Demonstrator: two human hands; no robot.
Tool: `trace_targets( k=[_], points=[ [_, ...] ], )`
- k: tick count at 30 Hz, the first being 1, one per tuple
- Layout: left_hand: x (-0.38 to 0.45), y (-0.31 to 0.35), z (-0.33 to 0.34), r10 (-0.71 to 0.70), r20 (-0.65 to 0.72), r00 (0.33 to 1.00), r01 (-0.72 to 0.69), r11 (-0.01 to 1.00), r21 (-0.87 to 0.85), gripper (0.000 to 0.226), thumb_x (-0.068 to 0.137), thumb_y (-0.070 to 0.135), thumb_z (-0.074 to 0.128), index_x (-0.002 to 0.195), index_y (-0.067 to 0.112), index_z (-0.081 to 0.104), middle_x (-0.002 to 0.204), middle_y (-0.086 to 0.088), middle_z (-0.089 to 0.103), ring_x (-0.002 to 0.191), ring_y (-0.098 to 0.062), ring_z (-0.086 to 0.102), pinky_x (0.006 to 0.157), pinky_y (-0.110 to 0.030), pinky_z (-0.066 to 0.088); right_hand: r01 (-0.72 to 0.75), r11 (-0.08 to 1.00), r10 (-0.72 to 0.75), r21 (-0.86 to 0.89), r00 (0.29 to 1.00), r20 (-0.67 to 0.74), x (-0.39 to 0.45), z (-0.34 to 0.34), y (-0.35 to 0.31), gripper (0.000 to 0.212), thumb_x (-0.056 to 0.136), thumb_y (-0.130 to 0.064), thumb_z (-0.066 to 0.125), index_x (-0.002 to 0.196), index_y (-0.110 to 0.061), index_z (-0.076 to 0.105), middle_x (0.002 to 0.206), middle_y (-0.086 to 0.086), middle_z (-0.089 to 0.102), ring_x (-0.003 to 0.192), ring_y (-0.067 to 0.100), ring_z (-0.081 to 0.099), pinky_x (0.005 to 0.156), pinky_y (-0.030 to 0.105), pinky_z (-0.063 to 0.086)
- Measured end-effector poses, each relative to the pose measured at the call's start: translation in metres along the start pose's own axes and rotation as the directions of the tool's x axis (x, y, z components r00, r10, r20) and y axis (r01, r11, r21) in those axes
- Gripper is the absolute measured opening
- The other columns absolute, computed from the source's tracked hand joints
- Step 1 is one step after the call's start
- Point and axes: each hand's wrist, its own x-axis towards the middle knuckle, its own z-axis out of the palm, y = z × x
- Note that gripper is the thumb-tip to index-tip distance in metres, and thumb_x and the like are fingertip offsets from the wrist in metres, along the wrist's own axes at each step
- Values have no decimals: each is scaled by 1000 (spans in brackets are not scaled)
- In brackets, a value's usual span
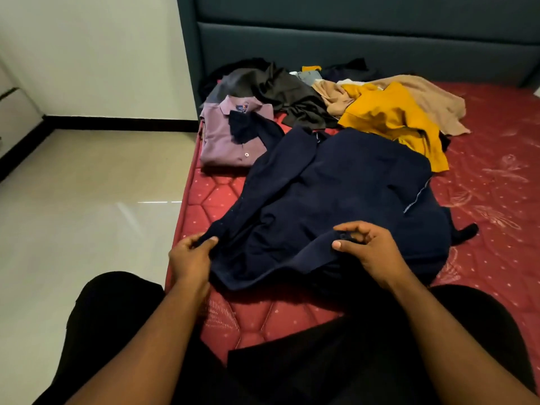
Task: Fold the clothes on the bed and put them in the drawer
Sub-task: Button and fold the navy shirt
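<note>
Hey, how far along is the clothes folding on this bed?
Early. One purple shirt lies folded at the mattress edge. The left hand and right hand both grip the navy shirt, not yet folded. The yellow top, beige garment and dark clothes are unfolded. No drawer is visible.

Foreground: we see a dark navy cloth shirt (336, 200) spread on the red quilted mattress (496, 200).
Hands: our left hand (190, 258) pinches its hem; our right hand (368, 247) grips a fold.
Background: a folded mauve collared shirt (228, 138) beside a mustard-yellow garment (391, 118).
</note>
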Motion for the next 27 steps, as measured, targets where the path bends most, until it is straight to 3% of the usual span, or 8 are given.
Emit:
trace_targets(
  k=[2,4,7,9,11,15,21,27],
  points=[
    [-13,4,17,164,224,961,-199,969,145,17,78,-1,76,88,13,71,81,0,71,73,-10,64,74,-22,53,89,989,-73,-114,988,136,1,18,-1,28,76,3,75,91,-21,74,81,-12,73,80,-2,66,76,13,49],
    [-28,-5,32,165,470,867,-307,920,243,19,78,1,77,86,18,74,81,9,72,71,3,64,74,-12,49,249,924,-162,-290,943,291,5,38,6,25,77,-5,77,95,-23,75,95,-14,67,90,-2,63,84,9,43],
    [-38,-24,39,96,636,765,-403,843,356,20,79,3,77,92,17,75,87,10,72,78,6,65,78,-11,48,485,673,-266,-557,863,430,8,55,16,26,81,-21,76,107,-24,75,101,-7,53,96,12,50,87,15,40],
    [-33,-31,36,101,641,761,-446,799,404,21,77,4,77,94,17,75,88,11,71,80,6,63,79,-11,47,516,636,-275,-574,846,457,9,63,16,32,84,-21,72,116,-24,71,94,-8,57,90,13,52,81,21,44],
    [-28,-31,33,104,614,782,-433,799,416,21,76,3,77,86,21,71,80,12,69,73,5,62,74,-13,48,406,776,-200,-483,884,422,6,71,14,40,81,-14,76,119,-23,69,85,-17,60,84,2,59,79,13,45],
    [-27,-27,29,43,553,832,-298,875,381,21,77,5,78,75,25,71,71,6,71,66,-6,64,68,-27,53,200,917,-95,-346,950,298,7,82,24,24,72,-6,82,86,-24,73,79,-19,68,82,-6,65,74,9,46],
    [-29,-15,32,-58,633,772,-193,927,321,21,84,1,71,78,21,73,70,8,72,67,-4,64,66,-20,52,293,922,-217,-253,933,289,10,85,31,25,71,-1,81,93,-12,78,85,-8,65,83,4,63,74,9,46],
    [-24,-16,32,-126,700,703,-147,937,316,13,88,2,66,91,11,74,84,-1,74,79,-12,68,78,-27,53,322,922,-265,-214,930,256,10,87,28,22,68,-1,83,87,-11,77,81,-7,69,78,5,67,73,12,50]
  ],
)
